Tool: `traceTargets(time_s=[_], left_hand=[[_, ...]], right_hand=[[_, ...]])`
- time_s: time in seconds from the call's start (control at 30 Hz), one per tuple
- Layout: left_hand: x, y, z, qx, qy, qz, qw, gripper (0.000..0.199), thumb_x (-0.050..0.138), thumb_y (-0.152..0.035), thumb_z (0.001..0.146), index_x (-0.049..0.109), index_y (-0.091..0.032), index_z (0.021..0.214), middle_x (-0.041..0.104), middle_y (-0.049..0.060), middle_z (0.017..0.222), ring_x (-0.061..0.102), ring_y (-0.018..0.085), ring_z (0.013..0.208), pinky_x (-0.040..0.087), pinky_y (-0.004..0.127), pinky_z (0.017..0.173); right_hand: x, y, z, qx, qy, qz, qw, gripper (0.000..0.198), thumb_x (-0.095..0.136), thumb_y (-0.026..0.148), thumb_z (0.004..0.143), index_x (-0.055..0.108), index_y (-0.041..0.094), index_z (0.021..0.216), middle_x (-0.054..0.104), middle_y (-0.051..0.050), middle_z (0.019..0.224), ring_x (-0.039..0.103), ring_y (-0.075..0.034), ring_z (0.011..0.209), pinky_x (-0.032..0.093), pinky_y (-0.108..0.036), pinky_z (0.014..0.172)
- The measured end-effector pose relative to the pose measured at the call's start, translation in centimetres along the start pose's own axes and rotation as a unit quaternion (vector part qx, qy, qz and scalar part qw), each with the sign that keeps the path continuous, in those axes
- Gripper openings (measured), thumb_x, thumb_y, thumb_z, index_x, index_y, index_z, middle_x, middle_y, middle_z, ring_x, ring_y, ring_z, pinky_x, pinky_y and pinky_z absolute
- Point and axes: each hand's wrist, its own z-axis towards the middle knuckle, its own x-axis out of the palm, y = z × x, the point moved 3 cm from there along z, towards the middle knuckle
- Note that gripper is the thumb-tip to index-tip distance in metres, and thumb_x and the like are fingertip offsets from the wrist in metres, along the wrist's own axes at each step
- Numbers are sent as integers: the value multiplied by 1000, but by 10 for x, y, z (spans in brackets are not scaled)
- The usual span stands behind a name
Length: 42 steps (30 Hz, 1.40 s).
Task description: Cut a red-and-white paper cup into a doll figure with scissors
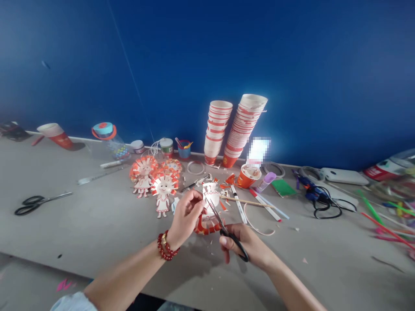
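Note:
My left hand pinches a small white paper piece with red lines drawn on it. In my right hand are black-handled scissors, with the blades against the paper. Below the paper lies an orange-and-white fringed piece, partly hidden by my hands. To the left are finished-looking paper dolls with orange fringed heads; the nearest doll has a smiling drawn face and a red-trimmed dress. Orange and white paper scraps lie around the paper piece.
Two tall stacks of paper cups lean near the blue wall, beside a small orange cup. Markers and a purple-capped glue stick lie to the right. Another pair of scissors rests far left. A blue glue gun and its cord lie right.

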Motion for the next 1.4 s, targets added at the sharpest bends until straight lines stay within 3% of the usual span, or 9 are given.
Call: traceTargets(time_s=[0.37, 0.63, 0.83, 0.9, 1.1, 1.2, 1.4], left_hand=[[5, 5, -6, -22, 27, -10, 999, 9, 47, -21, 88, 50, -18, 80, 57, -1, 68, 59, 13, 63, 45, 25, 63], [5, 1, -5, -24, 32, -27, 999, 10, 48, -21, 87, 51, -17, 79, 56, -1, 71, 58, 13, 65, 44, 23, 61], [5, -1, -7, 3, 41, 57, 998, 10, 47, -18, 87, 51, -18, 78, 57, 1, 70, 57, 14, 64, 44, 23, 59], [5, -4, -9, 26, 37, 98, 994, 9, 47, -18, 86, 51, -18, 78, 58, 1, 70, 56, 14, 64, 44, 24, 59], [4, -11, -9, 53, 32, 150, 987, 6, 46, -19, 86, 48, -19, 81, 57, 1, 69, 56, 14, 61, 40, 21, 49], [3, -11, -8, 68, 55, 180, 980, 6, 44, -19, 87, 47, -20, 82, 54, 0, 66, 53, 13, 58, 38, 21, 47], [5, -10, -8, 108, 84, 230, 964, 5, 43, -17, 86, 47, -19, 83, 52, 0, 70, 51, 14, 64, 41, 25, 61]], right_hand=[[3, 0, 2, -10, -1, 17, 1000, 50, 54, 61, 81, 59, 13, 67, 66, -4, 56, 51, -12, 49, 28, -21, 46], [4, -5, -2, 40, 27, 52, 997, 48, 54, 58, 82, 61, 12, 76, 71, -8, 66, 37, -5, 32, 23, -17, 31], [-13, -2, -9, 26, -23, -93, 995, 40, 64, 52, 78, 63, 13, 68, 70, -5, 61, 48, -9, 44, 31, -17, 40], [-12, 0, -9, 11, -14, -86, 996, 41, 62, 52, 80, 63, 12, 69, 69, -5, 61, 48, -9, 45, 31, -17, 42], [5, 5, -7, 18, 82, 73, 994, 50, 50, 59, 84, 61, 11, 79, 72, -9, 71, 40, -4, 33, 24, -16, 33], [0, 5, -9, 37, 67, 48, 996, 46, 55, 56, 83, 60, 11, 77, 72, -9, 67, 39, -4, 32, 24, -15, 31], [-20, 1, -14, 69, 56, -45, 995, 47, 56, 58, 81, 61, 12, 73, 69, -6, 57, 37, -6, 33, 24, -16, 31]])
